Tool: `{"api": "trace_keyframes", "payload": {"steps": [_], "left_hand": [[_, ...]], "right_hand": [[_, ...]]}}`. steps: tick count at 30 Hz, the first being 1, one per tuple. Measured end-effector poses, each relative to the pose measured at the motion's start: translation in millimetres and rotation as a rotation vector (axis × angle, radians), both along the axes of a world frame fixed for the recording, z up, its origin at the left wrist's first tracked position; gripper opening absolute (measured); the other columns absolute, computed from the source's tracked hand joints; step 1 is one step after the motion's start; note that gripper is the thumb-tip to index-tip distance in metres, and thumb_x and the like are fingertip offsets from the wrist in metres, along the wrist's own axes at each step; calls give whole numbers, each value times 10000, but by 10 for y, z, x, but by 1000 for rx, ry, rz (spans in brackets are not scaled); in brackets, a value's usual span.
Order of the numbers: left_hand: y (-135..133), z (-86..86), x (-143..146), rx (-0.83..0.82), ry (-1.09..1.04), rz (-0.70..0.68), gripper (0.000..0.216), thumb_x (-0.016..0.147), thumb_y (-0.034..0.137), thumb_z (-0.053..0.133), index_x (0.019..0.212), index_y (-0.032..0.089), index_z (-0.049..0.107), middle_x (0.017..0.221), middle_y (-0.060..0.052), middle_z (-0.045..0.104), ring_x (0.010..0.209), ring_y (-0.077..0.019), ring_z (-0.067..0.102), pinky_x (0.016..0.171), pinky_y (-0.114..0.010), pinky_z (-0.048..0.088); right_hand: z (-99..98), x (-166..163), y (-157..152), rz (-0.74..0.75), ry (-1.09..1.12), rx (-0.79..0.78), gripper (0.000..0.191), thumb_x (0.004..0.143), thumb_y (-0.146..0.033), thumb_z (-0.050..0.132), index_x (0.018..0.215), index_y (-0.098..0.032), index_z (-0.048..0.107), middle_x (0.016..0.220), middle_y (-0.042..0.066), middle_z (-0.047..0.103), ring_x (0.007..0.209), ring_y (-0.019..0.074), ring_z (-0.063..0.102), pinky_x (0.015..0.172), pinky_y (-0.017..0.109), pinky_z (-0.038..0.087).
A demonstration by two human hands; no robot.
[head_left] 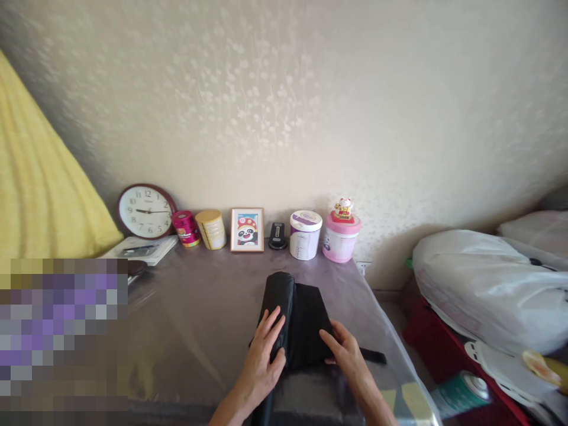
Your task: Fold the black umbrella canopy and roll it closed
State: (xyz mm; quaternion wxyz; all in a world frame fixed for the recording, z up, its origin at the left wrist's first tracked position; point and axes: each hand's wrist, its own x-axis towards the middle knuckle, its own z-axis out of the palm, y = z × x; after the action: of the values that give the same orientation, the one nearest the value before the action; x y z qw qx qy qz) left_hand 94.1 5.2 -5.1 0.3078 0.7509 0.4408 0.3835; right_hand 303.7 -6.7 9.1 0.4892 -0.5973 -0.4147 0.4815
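A black folded umbrella lies on the grey-covered table, its cloth part rolled on the left and spread as a flat flap on the right. My left hand rests on the rolled part with fingers stretched out and thumb apart. At the flap's right edge, my right hand pinches the cloth between thumb and fingers. A black strap sticks out to the right past that hand. Below my left wrist, a dark shaft or handle shows in part; its rest is hidden.
Along the wall stand a clock, a pink can, a yellow can, a panda picture frame, a black device, a white tub and a pink-lidded tub bearing a cat figurine. White bags lie beyond the right edge.
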Motion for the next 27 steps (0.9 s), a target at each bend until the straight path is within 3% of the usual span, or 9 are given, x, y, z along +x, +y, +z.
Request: {"api": "trace_keyframes", "payload": {"steps": [5,13,19,23,27], "left_hand": [[-13,5,5,-13,0,-1,580,821,121,415,1363,313,346,1491,16,252,1393,-231,104,1112,-509,189],[9,-101,12,28,7,24,644,801,99,415,1396,303,275,1506,11,213,1391,-232,110,1121,-502,170],[60,-209,8,49,42,31,732,725,55,407,1416,226,238,1511,-50,184,1385,-259,126,1116,-520,180],[53,-176,-5,-10,-2,15,822,653,39,447,1422,215,216,1522,-53,129,1387,-260,108,1129,-499,156],[12,-109,-43,-63,-20,8,821,691,96,506,1431,202,167,1523,-84,107,1387,-264,110,1127,-496,157]], "right_hand": [[131,-178,65,17,105,207,398,690,-406,684,1002,-162,646,954,86,696,911,262,635,810,381,508],[398,-589,211,73,131,268,360,700,-365,669,1002,-173,631,963,61,691,897,239,630,816,359,497],[359,-844,313,155,95,310,266,740,-278,613,986,-180,625,926,33,698,868,210,638,798,328,503],[326,-934,345,172,-10,345,238,749,-247,589,976,-186,631,919,20,695,873,207,634,796,320,503],[312,-967,371,199,-61,355,230,764,-242,570,979,-193,637,890,8,692,852,197,634,770,301,505]]}}
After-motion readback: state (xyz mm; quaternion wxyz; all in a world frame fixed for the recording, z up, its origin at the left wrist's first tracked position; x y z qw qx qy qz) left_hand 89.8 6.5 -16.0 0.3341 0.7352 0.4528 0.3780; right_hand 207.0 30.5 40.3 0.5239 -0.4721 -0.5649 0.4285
